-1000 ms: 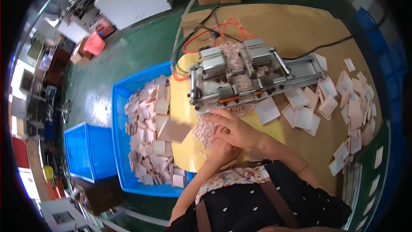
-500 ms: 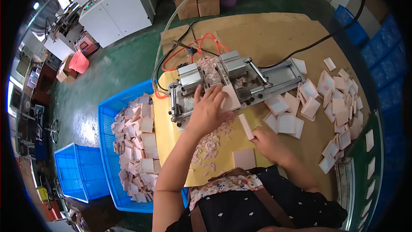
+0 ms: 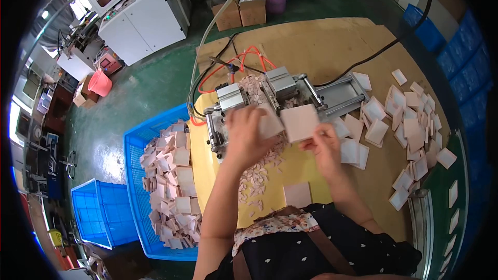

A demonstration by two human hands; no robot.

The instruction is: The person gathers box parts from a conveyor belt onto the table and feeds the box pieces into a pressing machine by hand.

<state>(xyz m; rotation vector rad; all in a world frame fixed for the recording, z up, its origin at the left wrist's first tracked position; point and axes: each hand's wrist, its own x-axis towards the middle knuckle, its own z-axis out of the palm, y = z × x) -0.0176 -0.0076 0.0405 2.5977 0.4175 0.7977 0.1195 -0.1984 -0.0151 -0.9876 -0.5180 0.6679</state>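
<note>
My left hand [image 3: 244,134] is at the front of the metal clamping fixture [image 3: 280,84], closed around the edge of a pale pink square piece [image 3: 270,122]. My right hand [image 3: 326,148] grips a second pale pink square piece [image 3: 300,123] by its lower right corner, flat face up. The two squares lie side by side, close together; I cannot tell whether they touch. Another square piece [image 3: 297,194] rests on the yellow sheet near my body. Small pink offcuts [image 3: 253,179] are scattered below the fixture, and more sit between its two metal blocks.
A blue crate [image 3: 136,197] full of pink pieces stands at the left, with another blue crate [image 3: 96,207] beyond it. Shallow square pieces [image 3: 410,119] are heaped on the table's right. Orange tubing [image 3: 252,49] and a black cable [image 3: 381,52] run to the fixture.
My right hand has moved up toward the fixture, its square turning from edge-on to flat face up. My left hand's square has shifted slightly left and down.
</note>
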